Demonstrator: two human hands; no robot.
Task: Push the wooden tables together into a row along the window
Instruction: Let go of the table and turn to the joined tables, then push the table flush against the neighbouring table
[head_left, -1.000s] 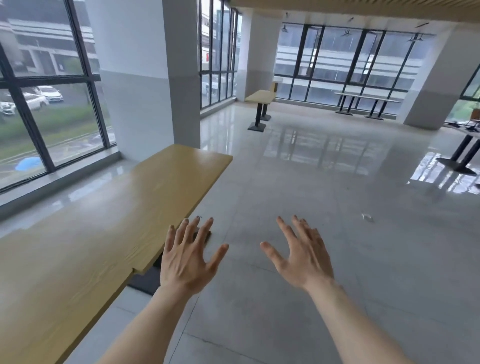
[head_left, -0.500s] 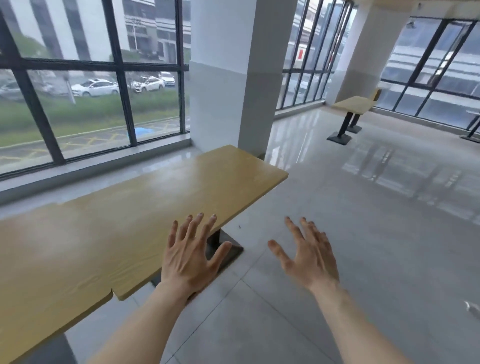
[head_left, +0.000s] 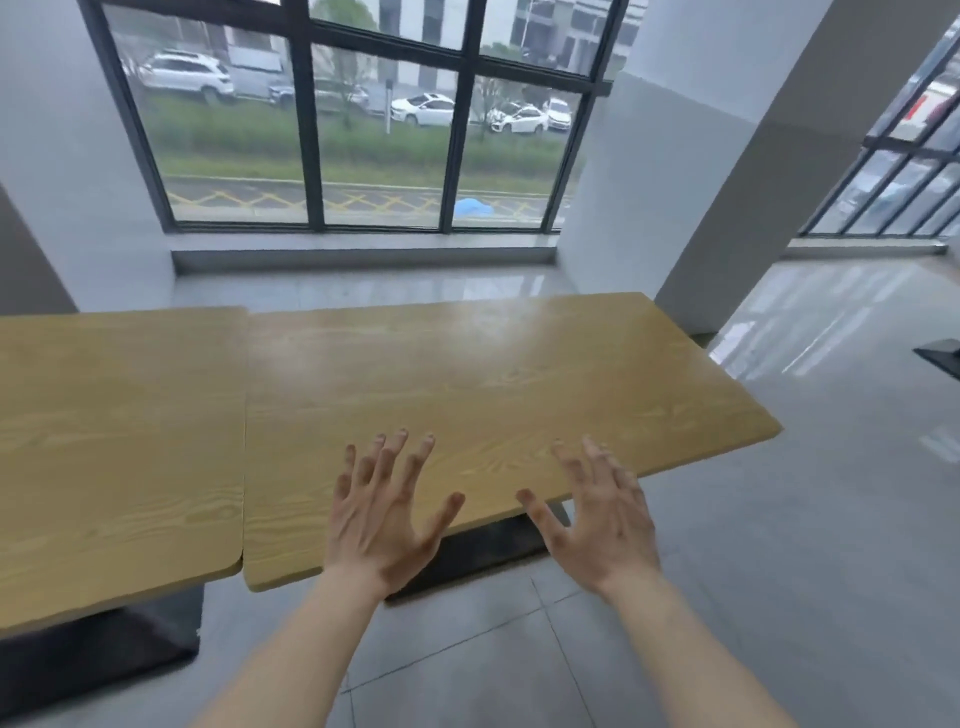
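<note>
Two wooden tables stand side by side in front of the window (head_left: 384, 119). The right table (head_left: 493, 384) and the left table (head_left: 114, 415) touch along a thin seam, and the left one's near edge sits slightly nearer to me. My left hand (head_left: 387, 512) hovers with fingers spread over the right table's near edge. My right hand (head_left: 597, 512) is spread too, over the same edge further right. Neither hand holds anything. Whether the palms touch the wood is unclear.
Black pedestal bases (head_left: 483, 551) sit under the tables. A grey pillar (head_left: 727, 171) rises close behind the right table's far right corner. Another table's black base (head_left: 940, 356) shows at the right edge. Glossy tiled floor (head_left: 805, 545) stretches to the right.
My view has swung left from the open hall to face the window and the two joined tables. Both hands stayed spread and now hang over the right table's near edge.
</note>
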